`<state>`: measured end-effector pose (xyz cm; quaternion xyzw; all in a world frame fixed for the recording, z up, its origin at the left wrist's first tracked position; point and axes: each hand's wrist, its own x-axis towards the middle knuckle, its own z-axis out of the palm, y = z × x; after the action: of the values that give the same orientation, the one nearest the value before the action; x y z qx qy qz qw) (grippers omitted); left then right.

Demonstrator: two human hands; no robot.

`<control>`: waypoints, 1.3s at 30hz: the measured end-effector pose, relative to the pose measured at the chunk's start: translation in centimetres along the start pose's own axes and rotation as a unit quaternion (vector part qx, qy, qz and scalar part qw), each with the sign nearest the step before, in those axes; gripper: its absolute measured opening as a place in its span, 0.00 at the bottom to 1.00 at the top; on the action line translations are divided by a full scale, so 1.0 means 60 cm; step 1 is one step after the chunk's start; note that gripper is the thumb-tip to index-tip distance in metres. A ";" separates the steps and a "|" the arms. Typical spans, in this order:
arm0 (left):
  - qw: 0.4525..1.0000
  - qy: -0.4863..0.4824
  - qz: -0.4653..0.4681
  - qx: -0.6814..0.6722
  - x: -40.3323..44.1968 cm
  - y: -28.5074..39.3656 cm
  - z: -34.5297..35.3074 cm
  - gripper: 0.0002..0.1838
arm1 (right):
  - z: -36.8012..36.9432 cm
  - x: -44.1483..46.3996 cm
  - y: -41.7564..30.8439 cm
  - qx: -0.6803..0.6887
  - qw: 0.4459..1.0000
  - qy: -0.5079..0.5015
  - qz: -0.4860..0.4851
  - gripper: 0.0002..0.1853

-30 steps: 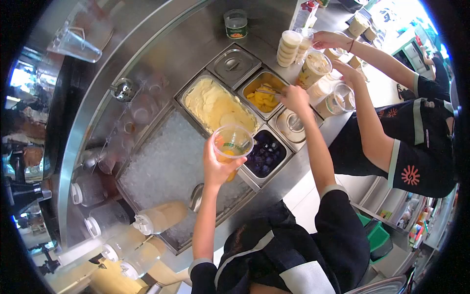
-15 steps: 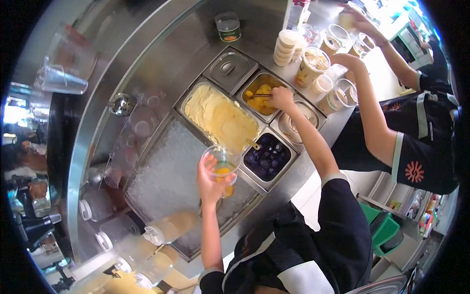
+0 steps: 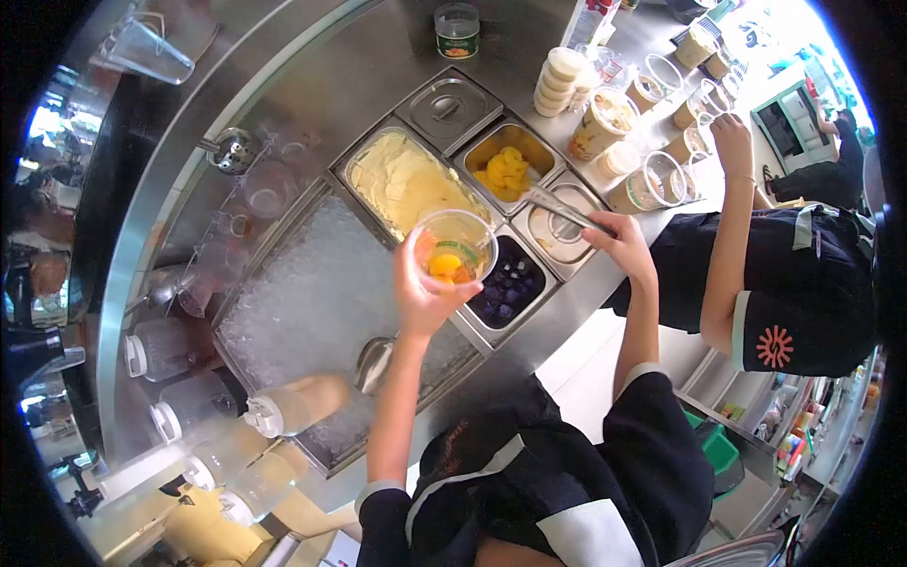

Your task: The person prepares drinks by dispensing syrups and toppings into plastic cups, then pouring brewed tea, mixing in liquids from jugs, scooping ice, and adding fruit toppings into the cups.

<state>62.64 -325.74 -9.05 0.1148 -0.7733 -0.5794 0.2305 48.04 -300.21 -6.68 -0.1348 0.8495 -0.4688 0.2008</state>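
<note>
My left hand [image 3: 425, 293] is wrapped round a clear plastic cup [image 3: 472, 238] with yellow-orange fruit pieces [image 3: 444, 267] at its bottom. The cup is above the edge of a pan of pale yellow cream [image 3: 402, 175] and a bin of dark purple cubes [image 3: 510, 293]. In my right hand [image 3: 625, 248] is the end of a long, slim metal utensil [image 3: 564, 207]; I cannot tell whether it is a spoon or tongs. It slants over a lidded bin [image 3: 567, 236], its far end near the bin of yellow fruit pieces [image 3: 505, 174].
Crushed ice [image 3: 302, 302] fills a wide tray on the left, with a metal scoop [image 3: 374, 364] at its edge. White-lidded jugs [image 3: 283, 411] stand at lower left. Filled cups [image 3: 605, 121] and stacked lids [image 3: 557, 80] line the back right, beside a co-worker's arm [image 3: 727, 236].
My right hand has drawn back from the yellow fruit bin towards me, with the utensil. My left hand has raised the cup slightly to the right. The co-worker's hands have moved off the nearer cups.
</note>
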 end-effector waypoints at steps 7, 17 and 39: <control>0.976 0.078 0.202 -0.023 -0.048 0.073 -0.029 0.58 | 0.064 -0.008 0.192 -0.155 0.938 0.133 0.280 0.13; 0.961 0.142 0.232 -0.053 -0.087 0.088 -0.075 0.63 | 0.095 -0.006 0.214 0.189 0.921 0.190 0.283 0.06; 0.956 0.284 0.031 -0.064 -0.236 0.054 -0.125 0.63 | 0.105 0.037 0.207 0.361 0.885 0.154 0.250 0.07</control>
<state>78.89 -324.77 -7.47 0.2361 -0.6402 -0.5638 0.4653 48.49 -299.31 -20.72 0.2377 0.6475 -0.6921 0.2130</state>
